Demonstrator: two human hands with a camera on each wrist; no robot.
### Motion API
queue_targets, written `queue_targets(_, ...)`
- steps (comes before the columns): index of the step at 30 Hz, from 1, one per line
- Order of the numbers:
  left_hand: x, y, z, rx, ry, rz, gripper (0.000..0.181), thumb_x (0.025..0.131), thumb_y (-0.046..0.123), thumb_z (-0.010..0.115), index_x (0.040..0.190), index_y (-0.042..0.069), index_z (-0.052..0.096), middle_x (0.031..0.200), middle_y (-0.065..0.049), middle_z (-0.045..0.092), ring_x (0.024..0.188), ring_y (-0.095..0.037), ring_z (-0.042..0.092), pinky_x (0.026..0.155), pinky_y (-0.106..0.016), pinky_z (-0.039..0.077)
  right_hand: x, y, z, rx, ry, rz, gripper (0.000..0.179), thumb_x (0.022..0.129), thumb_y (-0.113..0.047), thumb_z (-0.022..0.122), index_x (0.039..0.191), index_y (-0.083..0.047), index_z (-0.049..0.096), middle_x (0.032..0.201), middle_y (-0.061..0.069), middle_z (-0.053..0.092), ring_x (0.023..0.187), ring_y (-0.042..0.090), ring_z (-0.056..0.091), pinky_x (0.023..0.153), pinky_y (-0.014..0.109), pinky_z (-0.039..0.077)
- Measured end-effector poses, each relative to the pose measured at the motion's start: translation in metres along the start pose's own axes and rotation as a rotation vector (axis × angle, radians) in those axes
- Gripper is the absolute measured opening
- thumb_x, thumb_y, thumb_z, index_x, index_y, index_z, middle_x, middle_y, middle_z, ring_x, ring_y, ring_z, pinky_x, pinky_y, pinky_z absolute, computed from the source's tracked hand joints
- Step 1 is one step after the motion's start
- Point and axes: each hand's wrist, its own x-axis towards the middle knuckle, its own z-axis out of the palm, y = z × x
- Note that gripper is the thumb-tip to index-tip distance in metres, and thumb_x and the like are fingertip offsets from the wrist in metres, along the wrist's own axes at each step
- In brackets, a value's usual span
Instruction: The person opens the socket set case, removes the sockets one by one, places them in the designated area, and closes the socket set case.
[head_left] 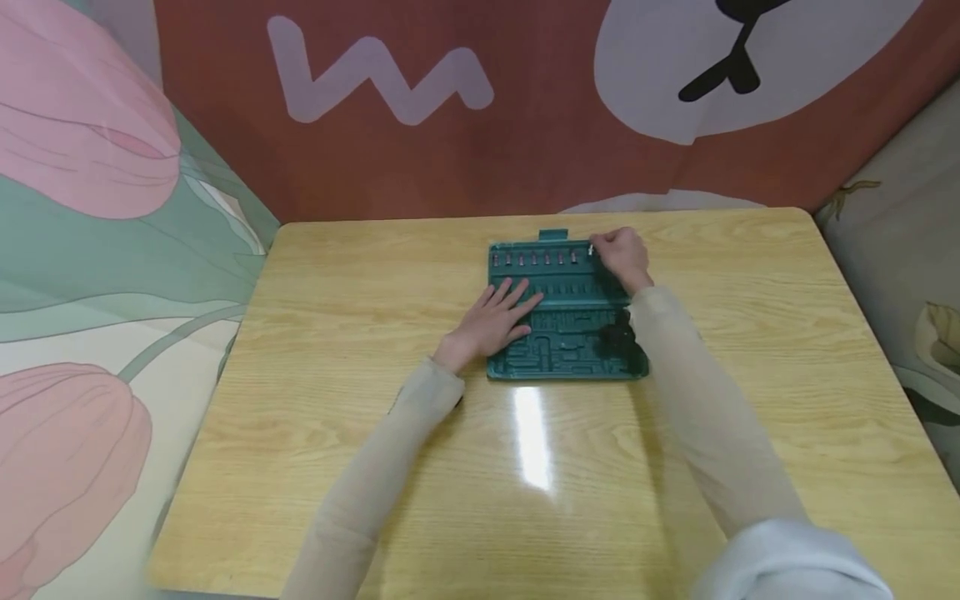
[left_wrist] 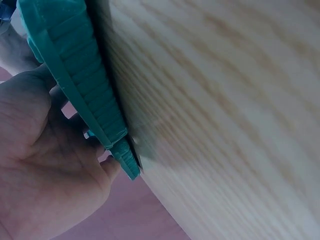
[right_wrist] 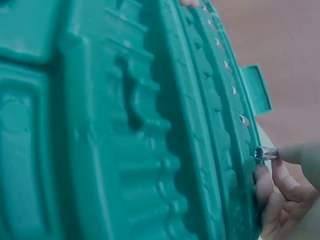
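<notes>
A green molded tool case [head_left: 555, 365] lies unfolded on the table, with shaped recesses across both halves. My left hand [head_left: 491, 323] rests on its left side with straight, spread fingers. In the left wrist view, the palm [left_wrist: 50, 155] is beside the case's ribbed edge [left_wrist: 82, 75]. At the far right corner my right hand [head_left: 624, 254] pinches a small shiny metal socket [right_wrist: 266, 153] between thumb and fingers, by the end of the top row. Several similar sockets [head_left: 534, 258] sit in that row, left of the pinched one. The recesses [right_wrist: 145, 120] below show none.
The wooden table [head_left: 360, 350] extends around the case, and a bright reflection [head_left: 532, 437] lies in front of it. A latch tab [head_left: 553, 235] sticks out from the case's far edge. Behind the table hangs a reddish-brown printed cloth [head_left: 450, 167].
</notes>
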Motion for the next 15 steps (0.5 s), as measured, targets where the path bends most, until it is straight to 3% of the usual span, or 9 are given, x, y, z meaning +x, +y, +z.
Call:
queue_targets(5, 0.0, 0.001, 0.0, -0.005, -0.004, -0.003, 0.06, 0.105, 0.043, 0.031, 0.157, 0.026, 0.006, 0.162, -0.005, -0.003, 0.146, -0.028, -0.005, 0.116, -0.044, -0.001, -0.004, 0.007, -0.012, 0.317, -0.019, -0.014, 0.041, 0.099, -0.028, 0.056, 0.11, 0.01, 0.067, 0.073, 0.003, 0.064, 0.056, 0.01, 0.062, 0.053, 0.02, 0.05)
queue_targets(8, 0.0, 0.0, 0.002, -0.005, -0.004, -0.01, 0.06, 0.105, 0.043, 0.032, 0.157, 0.027, 0.007, 0.162, -0.005, -0.003, 0.146, -0.027, -0.005, 0.116, -0.045, -0.001, -0.006, 0.011, -0.021, 0.471, -0.039, 0.001, 0.043, 0.098, -0.024, 0.057, 0.118, 0.013, 0.061, 0.077, 0.005, 0.066, 0.057, 0.009, 0.065, 0.054, 0.02, 0.053)
queue_targets(11, 0.0, 0.001, 0.002, -0.003, -0.008, -0.017, 0.06, 0.105, 0.044, 0.031, 0.157, 0.027, 0.006, 0.162, -0.005, -0.003, 0.146, -0.027, -0.006, 0.116, -0.044, -0.001, -0.007, 0.016, -0.032, 0.497, -0.04, 0.015, 0.044, 0.098, -0.024, 0.058, 0.12, 0.014, 0.06, 0.074, 0.002, 0.066, 0.055, 0.007, 0.063, 0.053, 0.019, 0.052)
queue_targets(15, 0.002, 0.004, 0.001, -0.005, -0.016, -0.033, 0.06, 0.105, 0.043, 0.031, 0.156, 0.028, 0.005, 0.161, -0.004, -0.004, 0.147, -0.027, -0.006, 0.116, -0.044, -0.001, -0.007, 0.024, -0.044, 0.428, -0.018, 0.004, 0.045, 0.097, -0.027, 0.059, 0.118, 0.013, 0.062, 0.073, -0.003, 0.065, 0.057, 0.007, 0.061, 0.053, 0.021, 0.049)
